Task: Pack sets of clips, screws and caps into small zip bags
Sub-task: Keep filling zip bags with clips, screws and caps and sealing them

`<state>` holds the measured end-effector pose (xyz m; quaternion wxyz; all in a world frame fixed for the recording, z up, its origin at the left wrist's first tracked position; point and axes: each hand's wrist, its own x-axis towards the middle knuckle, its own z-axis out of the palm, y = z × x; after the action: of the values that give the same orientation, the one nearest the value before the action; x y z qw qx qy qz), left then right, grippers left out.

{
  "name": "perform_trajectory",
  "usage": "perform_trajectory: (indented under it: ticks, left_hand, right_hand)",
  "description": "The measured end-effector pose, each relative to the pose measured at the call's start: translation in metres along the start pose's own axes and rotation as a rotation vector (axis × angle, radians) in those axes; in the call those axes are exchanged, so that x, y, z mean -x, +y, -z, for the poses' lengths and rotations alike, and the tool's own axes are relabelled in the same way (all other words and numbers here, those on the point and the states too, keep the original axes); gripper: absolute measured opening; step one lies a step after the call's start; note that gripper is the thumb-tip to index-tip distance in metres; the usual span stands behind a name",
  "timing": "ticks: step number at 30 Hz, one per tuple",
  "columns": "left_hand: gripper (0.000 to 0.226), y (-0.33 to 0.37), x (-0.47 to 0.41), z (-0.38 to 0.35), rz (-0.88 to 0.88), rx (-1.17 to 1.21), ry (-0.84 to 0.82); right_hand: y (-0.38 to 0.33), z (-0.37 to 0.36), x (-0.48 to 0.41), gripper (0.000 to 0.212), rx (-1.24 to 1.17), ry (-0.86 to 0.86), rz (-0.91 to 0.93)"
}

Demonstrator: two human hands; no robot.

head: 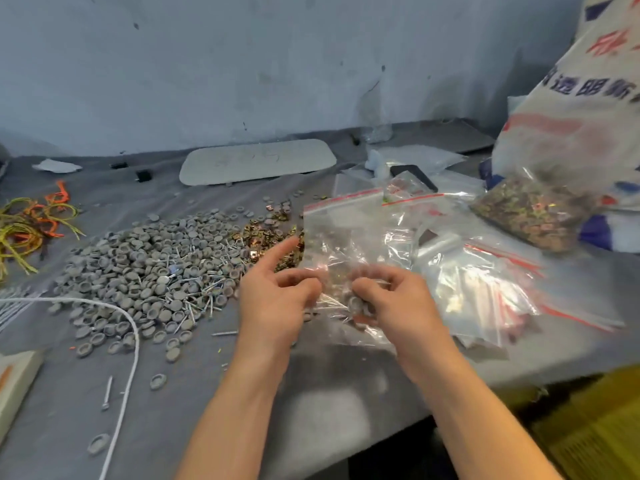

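- A white cord (133,344) loops across the front left of the bench (329,393), with one loose screw (106,393) beside it near the front edge.
- A pale box (17,379) pokes in at the bench's left edge.
- Near the middle of the bench, a little right of centre, the left hand (273,303) and right hand (398,306) hold a clear bag (332,237) with a red zip strip on top.
- The left fingers (298,277) pinch the bag's lower part, except the forefinger, which points straight out.
- The right fingers (374,284) are curled round the bag's bottom, where a few caps and screws show through the plastic. This part is blurred.
- Left of the hands spreads a wide heap of grey caps (149,268), with screws (204,289) mixed into its right side.
- Just behind the hands, touching that heap, lies a smaller heap of brassy clips (266,233).
- To the right of the hands is a sliding stack of empty bags (485,282).
- Toward the right edge sits a bulging clip bag (530,213), leaning on a printed sack (581,98).
- Yellow and orange ties (31,223) are tangled at the far left edge.
- A white tray (258,161) lies flat along the back edge, by the wall (277,64).
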<state>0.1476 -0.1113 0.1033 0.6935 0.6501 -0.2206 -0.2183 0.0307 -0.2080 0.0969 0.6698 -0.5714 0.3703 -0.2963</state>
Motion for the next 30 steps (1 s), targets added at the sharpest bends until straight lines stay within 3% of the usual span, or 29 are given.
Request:
perform_trajectory:
  ticks: [3, 5, 7, 10, 12, 14, 16, 18, 20, 26, 27, 30]
  left_hand:
    - [0.073, -0.003, -0.009, -0.031, 0.003, -0.018, -0.048]
    - [0.076, -0.011, -0.012, -0.050, -0.063, -0.288, -0.012]
    - [0.073, -0.024, -0.008, -0.065, -0.296, -0.688, 0.003]
    - [0.053, -0.047, 0.000, -0.085, -0.642, -0.961, -0.278]
    - [0.056, -0.064, 0.000, -0.089, -0.629, -1.117, -0.439]
    - [0.058, -0.074, -0.004, -0.089, -0.617, -1.219, -0.442]
    - [0.058, -0.077, -0.008, -0.091, -0.610, -1.221, -0.381]
    - [0.053, -0.077, -0.009, -0.095, -0.584, -1.167, -0.285]
    - [0.046, -0.074, -0.008, -0.096, -0.574, -1.126, -0.176]
    - [0.048, -0.073, -0.006, -0.095, -0.542, -1.175, -0.208]
    - [0.048, -0.073, -0.006, -0.095, -0.540, -1.175, -0.207]
    - [0.050, -0.074, -0.006, -0.095, -0.530, -1.158, -0.201]
  right_hand:
    - [-0.006, 0.029, -0.012, 0.008, 0.183, 0.231, 0.078]
    - [-0.006, 0.046, -0.024, 0.032, 0.579, 0.315, 0.097]
    - [-0.003, 0.057, -0.029, 0.055, 0.824, 0.336, 0.100]
    - [0.004, 0.067, -0.034, 0.059, 0.792, 0.265, 0.139]
    - [0.008, 0.076, -0.035, 0.049, 0.731, 0.257, 0.185]
    - [0.007, 0.090, -0.029, 0.042, 0.699, 0.389, 0.306]
    - [0.007, 0.109, -0.025, 0.042, 0.869, 0.433, 0.373]
    - [0.008, 0.120, -0.021, 0.047, 1.180, 0.235, 0.267]
    - [0.014, 0.126, -0.020, 0.049, 1.305, 0.084, 0.174]
    - [0.017, 0.129, -0.022, 0.011, 1.038, 0.323, 0.294]
    - [0.015, 0.130, -0.023, 0.016, 1.057, 0.315, 0.267]
    - [0.009, 0.128, -0.024, 0.060, 1.291, 0.137, 0.186]
